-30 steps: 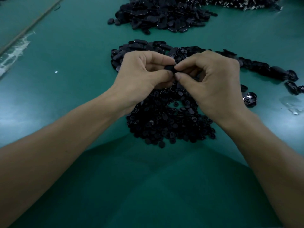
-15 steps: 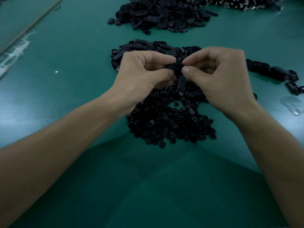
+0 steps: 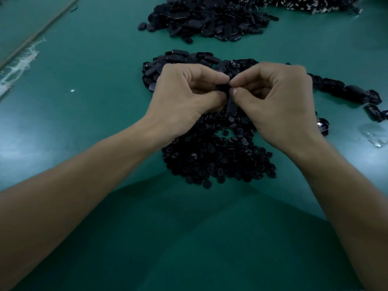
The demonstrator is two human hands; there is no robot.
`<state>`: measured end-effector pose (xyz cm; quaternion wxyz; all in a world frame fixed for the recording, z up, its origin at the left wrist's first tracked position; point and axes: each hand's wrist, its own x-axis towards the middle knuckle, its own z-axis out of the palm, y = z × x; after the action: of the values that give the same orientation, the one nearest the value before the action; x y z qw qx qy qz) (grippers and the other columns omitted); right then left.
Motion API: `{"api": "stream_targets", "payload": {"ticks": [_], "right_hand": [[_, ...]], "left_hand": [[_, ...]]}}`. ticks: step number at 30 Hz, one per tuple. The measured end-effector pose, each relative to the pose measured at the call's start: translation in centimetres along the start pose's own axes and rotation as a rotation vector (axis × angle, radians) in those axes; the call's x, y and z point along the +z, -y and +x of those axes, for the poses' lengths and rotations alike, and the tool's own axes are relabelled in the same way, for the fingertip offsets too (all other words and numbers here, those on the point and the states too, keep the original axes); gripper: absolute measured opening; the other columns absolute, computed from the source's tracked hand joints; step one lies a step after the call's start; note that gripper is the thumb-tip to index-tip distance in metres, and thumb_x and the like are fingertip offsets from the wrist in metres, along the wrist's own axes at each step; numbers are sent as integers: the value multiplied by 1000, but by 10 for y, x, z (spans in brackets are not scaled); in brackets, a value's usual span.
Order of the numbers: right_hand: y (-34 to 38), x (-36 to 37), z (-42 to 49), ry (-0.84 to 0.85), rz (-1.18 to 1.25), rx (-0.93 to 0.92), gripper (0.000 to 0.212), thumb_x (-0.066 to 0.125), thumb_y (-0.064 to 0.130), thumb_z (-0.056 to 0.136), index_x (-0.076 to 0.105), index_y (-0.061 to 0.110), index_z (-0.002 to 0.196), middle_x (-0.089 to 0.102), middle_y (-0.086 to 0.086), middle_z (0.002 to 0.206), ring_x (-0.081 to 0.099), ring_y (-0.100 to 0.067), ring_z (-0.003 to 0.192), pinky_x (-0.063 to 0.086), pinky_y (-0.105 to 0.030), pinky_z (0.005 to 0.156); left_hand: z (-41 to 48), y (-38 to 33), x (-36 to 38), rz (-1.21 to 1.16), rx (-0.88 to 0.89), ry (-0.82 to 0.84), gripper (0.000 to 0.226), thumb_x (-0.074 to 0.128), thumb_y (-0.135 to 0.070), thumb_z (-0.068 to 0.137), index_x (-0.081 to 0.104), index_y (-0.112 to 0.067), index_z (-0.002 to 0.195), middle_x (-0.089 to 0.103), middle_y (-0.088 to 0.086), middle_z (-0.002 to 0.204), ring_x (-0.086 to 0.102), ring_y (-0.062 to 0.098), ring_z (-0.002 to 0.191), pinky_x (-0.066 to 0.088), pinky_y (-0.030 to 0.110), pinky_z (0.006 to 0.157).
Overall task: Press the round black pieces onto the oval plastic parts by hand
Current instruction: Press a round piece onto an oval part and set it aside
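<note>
My left hand point(image 3: 184, 95) and my right hand point(image 3: 279, 97) meet fingertip to fingertip above the table, both pinching one black oval plastic part point(image 3: 223, 87). Whether a round piece sits on it is hidden by the fingers. A second oval part point(image 3: 231, 108) shows just below the thumbs; whether a hand holds it is unclear. Under the hands lies a heap of small round black pieces point(image 3: 218, 158). Behind the hands is a pile of oval parts point(image 3: 180, 59).
A larger heap of oval parts point(image 3: 207, 19) lies further back on the green table point(image 3: 94, 80). A row of dark shiny parts point(image 3: 346, 91) trails to the right. A clear plastic scrap point(image 3: 375, 135) lies at the right edge. White threads point(image 3: 19, 66) at left.
My right hand pulled slightly right and back, then closed in again on the oval part. My left hand stayed nearly still, keeping its pinch.
</note>
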<state>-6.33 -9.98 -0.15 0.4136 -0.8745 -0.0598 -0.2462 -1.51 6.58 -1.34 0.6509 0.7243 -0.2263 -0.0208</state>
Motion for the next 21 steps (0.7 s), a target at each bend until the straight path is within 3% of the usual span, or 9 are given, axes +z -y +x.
{"api": "stream_targets", "payload": {"ticks": [5, 14, 21], "right_hand": [[3, 0, -1, 21, -39, -28, 13, 71, 10, 88, 72, 22, 89, 68, 16, 80, 66, 0, 71, 51, -11, 66], [5, 1, -1, -35, -11, -6, 11, 70, 12, 88, 69, 23, 89, 68, 16, 80, 67, -1, 72, 52, -13, 65], [4, 1, -2, 32, -13, -31, 11, 71, 10, 89, 72, 20, 93, 68, 16, 83, 68, 0, 74, 53, -13, 70]], "left_hand": [[-1, 2, 1, 49, 13, -19, 23, 79, 3, 80, 75, -7, 101, 77, 12, 90, 76, 25, 82, 63, 39, 79], [1, 2, 1, 72, 79, -35, 25, 80, -4, 78, 75, -22, 94, 78, 2, 85, 76, 19, 80, 62, 36, 78], [2, 6, -1, 128, 91, -24, 23, 78, -1, 77, 76, -14, 96, 77, 7, 90, 75, 22, 81, 62, 41, 78]]}}
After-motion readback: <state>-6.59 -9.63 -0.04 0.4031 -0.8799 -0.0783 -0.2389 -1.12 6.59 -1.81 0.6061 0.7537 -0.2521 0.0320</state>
